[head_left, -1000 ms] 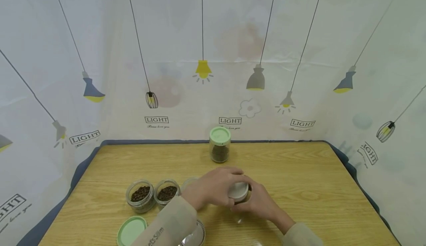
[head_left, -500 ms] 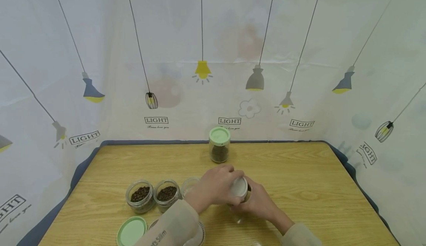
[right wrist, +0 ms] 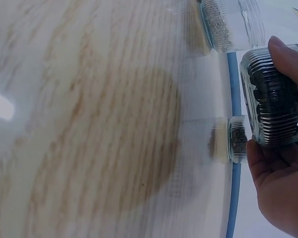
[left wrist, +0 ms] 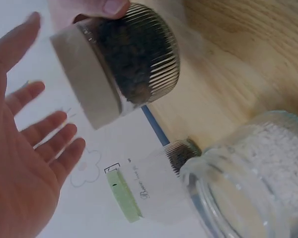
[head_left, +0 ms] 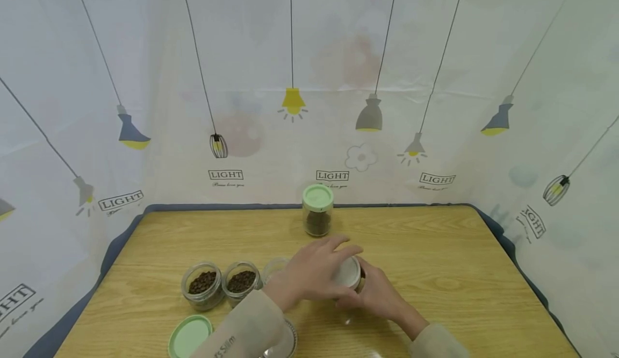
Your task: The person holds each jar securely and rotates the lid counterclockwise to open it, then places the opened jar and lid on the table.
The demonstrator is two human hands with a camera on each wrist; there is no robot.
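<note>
Near the table's middle my right hand [head_left: 379, 296] grips a ribbed glass jar [left wrist: 139, 59] capped with a pale lid [head_left: 347, 273]. Dark contents show through its glass; in the left wrist view the jar is tilted. My left hand [head_left: 314, 272] is beside the lid, and in the left wrist view its fingers are spread and apart from it. To the left, two uncovered jars, one outer [head_left: 205, 301] and one inner [head_left: 235, 297], hold brown beans. An uncovered glass jar [left wrist: 203, 191] with white grains stands close by, partly hidden by my left wrist in the head view.
A jar with a green lid [head_left: 318, 199] and dark contents stands near the back edge. At the front left lies a loose green lid [head_left: 190, 337]. A pale round item [head_left: 286, 342] with a ribbed edge is partly covered by my left sleeve. A printed cloth [head_left: 271, 132] hangs around the table.
My left hand's fingers have come off the pale lid and spread apart. The right hand keeps holding the jar in nearly the same spot.
</note>
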